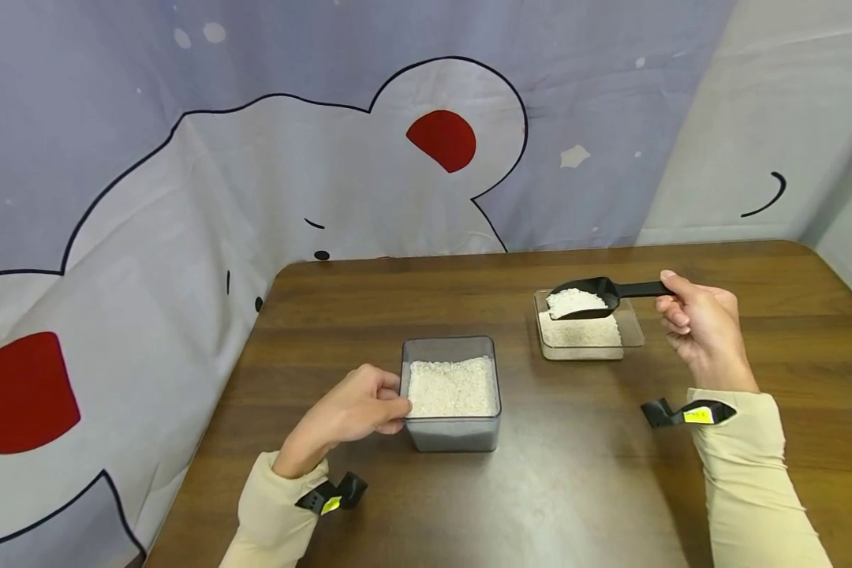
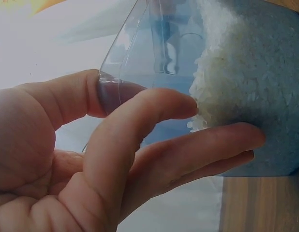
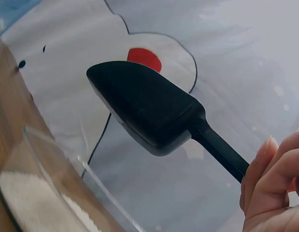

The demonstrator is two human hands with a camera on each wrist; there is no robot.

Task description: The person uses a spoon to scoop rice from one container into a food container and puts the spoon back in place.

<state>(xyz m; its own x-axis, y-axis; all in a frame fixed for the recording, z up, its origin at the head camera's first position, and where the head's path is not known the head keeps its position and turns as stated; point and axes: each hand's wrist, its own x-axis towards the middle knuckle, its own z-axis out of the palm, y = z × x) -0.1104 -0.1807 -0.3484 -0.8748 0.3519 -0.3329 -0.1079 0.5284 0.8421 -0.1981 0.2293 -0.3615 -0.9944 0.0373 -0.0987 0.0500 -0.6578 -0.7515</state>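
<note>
A black scoop (image 1: 603,289) heaped with white rice hangs over a low clear container (image 1: 582,353) that also has rice in it. My right hand (image 1: 706,319) grips the end of the scoop's handle, seen in the right wrist view with fingers (image 3: 273,179) around it. Left of that stands a taller grey-tinted clear box (image 1: 454,430), filled with rice (image 1: 452,386) to below its rim. My left hand (image 1: 358,402) pinches the box's left wall near the rim; in the left wrist view the thumb and fingers (image 2: 154,108) lie on either side of the wall.
Both containers stand on a brown wooden table (image 1: 341,315) with rounded back corners. A printed cloth (image 1: 312,173) with cartoon shapes hangs behind and to the left of it. Black straps with yellow labels sit on both wrists.
</note>
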